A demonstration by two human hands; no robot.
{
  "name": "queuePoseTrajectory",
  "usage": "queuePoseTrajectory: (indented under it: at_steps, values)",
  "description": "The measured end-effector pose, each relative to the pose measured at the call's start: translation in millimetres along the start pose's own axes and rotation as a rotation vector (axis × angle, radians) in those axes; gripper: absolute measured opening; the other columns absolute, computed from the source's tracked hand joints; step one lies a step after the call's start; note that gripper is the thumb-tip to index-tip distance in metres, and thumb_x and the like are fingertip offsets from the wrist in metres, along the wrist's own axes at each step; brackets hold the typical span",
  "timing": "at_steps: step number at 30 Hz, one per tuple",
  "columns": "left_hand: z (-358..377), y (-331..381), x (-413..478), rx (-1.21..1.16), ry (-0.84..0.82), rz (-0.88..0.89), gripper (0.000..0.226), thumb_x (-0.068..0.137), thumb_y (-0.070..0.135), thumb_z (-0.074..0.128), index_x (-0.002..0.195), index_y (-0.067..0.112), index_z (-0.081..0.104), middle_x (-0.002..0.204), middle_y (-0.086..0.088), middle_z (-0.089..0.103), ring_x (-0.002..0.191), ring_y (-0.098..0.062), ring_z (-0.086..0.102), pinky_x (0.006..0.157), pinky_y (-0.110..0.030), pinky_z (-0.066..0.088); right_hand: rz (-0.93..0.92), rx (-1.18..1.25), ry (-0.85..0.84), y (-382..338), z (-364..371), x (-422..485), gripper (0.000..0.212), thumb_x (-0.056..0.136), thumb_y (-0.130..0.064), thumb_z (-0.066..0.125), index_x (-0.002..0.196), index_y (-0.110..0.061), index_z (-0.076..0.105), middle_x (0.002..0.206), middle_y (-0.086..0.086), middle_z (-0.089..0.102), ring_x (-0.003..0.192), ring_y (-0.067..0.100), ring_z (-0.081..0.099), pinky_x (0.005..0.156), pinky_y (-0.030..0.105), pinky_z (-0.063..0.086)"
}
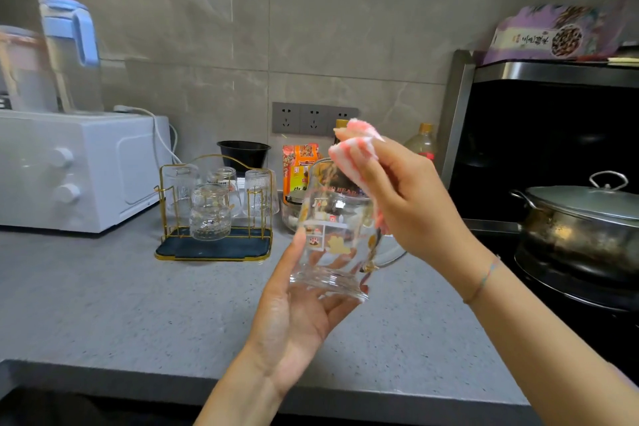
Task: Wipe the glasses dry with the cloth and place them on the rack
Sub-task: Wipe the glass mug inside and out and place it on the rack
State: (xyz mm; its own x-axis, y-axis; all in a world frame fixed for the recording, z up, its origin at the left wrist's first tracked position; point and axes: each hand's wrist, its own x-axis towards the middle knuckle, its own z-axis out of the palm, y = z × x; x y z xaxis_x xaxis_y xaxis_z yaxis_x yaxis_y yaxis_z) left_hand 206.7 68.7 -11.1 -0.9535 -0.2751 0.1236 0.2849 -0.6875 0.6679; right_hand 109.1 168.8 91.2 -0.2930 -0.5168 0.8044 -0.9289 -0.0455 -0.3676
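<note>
A printed glass mug (332, 228) is gripped round its base by the left hand (297, 318); above that grip, a pink-and-white cloth (356, 145) is pinched by the right hand (411, 207).

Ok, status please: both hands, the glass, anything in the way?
Left hand holds printed glass mug by its base. Right hand pinches pink cloth at mug rim. Rack already holds several glasses.

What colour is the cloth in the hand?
The cloth is pink and white, in stripes or checks. The head view shows it best, pinched in the right hand.
</note>
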Motion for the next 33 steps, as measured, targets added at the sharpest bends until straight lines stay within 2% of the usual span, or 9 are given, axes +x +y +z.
queuePoseTrajectory:
  at_steps: [3, 8, 12, 16, 20, 22, 28, 31, 33]
  values:
    - [1.5, 2.9, -3.0, 0.143, 0.054, 0.044, 0.095, 0.041, 0.053, 0.091, 0.122, 0.011, 0.064, 0.117, -0.019, 0.069, 0.099, -0.035, 0.067, 0.087, -0.042, 0.056, -0.018, -0.107, -0.065, 0.4, 0.6, 0.7, 0.033, 0.103, -0.031, 0.038, 0.124, -0.021, 0.062, 0.142, -0.012, 0.050, 0.117, 0.005, 0.055, 0.091, 0.023, 0.048]
    - [9.4, -0.7, -4.4, 0.170, 0.057, 0.144, 0.050, 0.073, 0.047, 0.062, 0.112, 0.016, 0.064, 0.100, -0.015, 0.074, 0.081, -0.030, 0.071, 0.076, -0.040, 0.059, -0.197, -0.571, -0.131, -6.8, 17.9, -7.4, 0.048, 0.100, -0.041, 0.027, 0.133, -0.020, 0.055, 0.146, -0.002, 0.046, 0.134, 0.015, 0.044, 0.112, 0.029, 0.021]
    - [11.0, 2.5, -3.7, 0.139, 0.073, 0.215, 0.040, 0.083, 0.046, 0.057, 0.108, 0.020, 0.074, 0.101, -0.010, 0.074, 0.086, -0.022, 0.069, 0.092, -0.046, 0.049, -0.373, -0.542, -0.141, 1.2, 31.5, -26.1, 0.042, 0.101, -0.033, 0.032, 0.130, -0.018, 0.058, 0.145, 0.001, 0.048, 0.139, 0.018, 0.038, 0.118, 0.042, 0.016]
    - [3.4, 4.0, -1.9, 0.092, 0.030, 0.148, 0.030, 0.091, 0.042, 0.059, 0.109, 0.023, 0.074, 0.113, -0.013, 0.070, 0.095, -0.025, 0.068, 0.098, -0.049, 0.045, -0.447, -0.238, -0.102, 1.5, 30.0, -36.7, 0.037, 0.102, -0.026, 0.030, 0.129, -0.023, 0.057, 0.149, -0.005, 0.040, 0.143, 0.013, 0.029, 0.120, 0.043, 0.008]
    - [-0.5, 2.2, -0.7, 0.023, 0.027, 0.022, 0.060, 0.079, 0.052, 0.070, 0.128, 0.019, 0.064, 0.121, -0.017, 0.067, 0.102, -0.028, 0.064, 0.082, -0.037, 0.057, -0.117, 0.450, 0.154, -12.8, 20.4, -31.2, 0.048, 0.098, -0.040, 0.035, 0.138, -0.015, 0.046, 0.131, -0.011, 0.054, 0.123, 0.003, 0.053, 0.100, 0.025, 0.045]
    - [-0.9, 0.3, -0.3, -0.043, -0.003, -0.019, 0.080, 0.067, 0.053, 0.081, 0.136, 0.021, 0.056, 0.130, -0.018, 0.062, 0.111, -0.028, 0.055, 0.082, -0.033, 0.056, 0.021, 0.610, 0.318, -14.3, 11.7, -22.9, 0.043, 0.096, -0.032, 0.036, 0.134, -0.017, 0.046, 0.137, -0.008, 0.051, 0.121, -0.002, 0.053, 0.090, 0.011, 0.045]
    - [-1.9, -1.5, 2.4, -0.166, -0.120, 0.010, 0.087, 0.047, 0.044, 0.093, 0.124, 0.014, 0.066, 0.129, -0.021, 0.062, 0.101, -0.030, 0.067, 0.094, -0.040, 0.049, 0.240, 0.575, 0.410, 0.2, 3.1, -10.9, 0.037, 0.102, -0.027, 0.035, 0.137, -0.023, 0.047, 0.136, -0.009, 0.055, 0.127, 0.007, 0.050, 0.112, 0.039, 0.037]
    - [3.8, 0.6, 3.4, -0.103, -0.135, 0.034, 0.077, 0.065, 0.049, 0.082, 0.130, 0.013, 0.061, 0.131, -0.019, 0.061, 0.108, -0.032, 0.066, 0.103, -0.045, 0.044, 0.173, 0.532, 0.268, -2.9, 14.2, -15.0, 0.029, 0.102, -0.021, 0.036, 0.127, -0.026, 0.050, 0.136, -0.014, 0.053, 0.127, 0.002, 0.049, 0.110, 0.024, 0.036]
    - [6.6, 0.2, 3.5, -0.027, -0.124, 0.024, 0.074, 0.076, 0.058, 0.070, 0.136, 0.018, 0.055, 0.129, -0.018, 0.062, 0.117, -0.036, 0.062, 0.102, -0.046, 0.046, 0.097, 0.456, 0.268, -3.3, 19.1, -19.5, 0.020, 0.101, -0.018, 0.038, 0.119, -0.024, 0.045, 0.115, -0.030, 0.056, 0.106, -0.008, 0.055, 0.093, 0.013, 0.043]
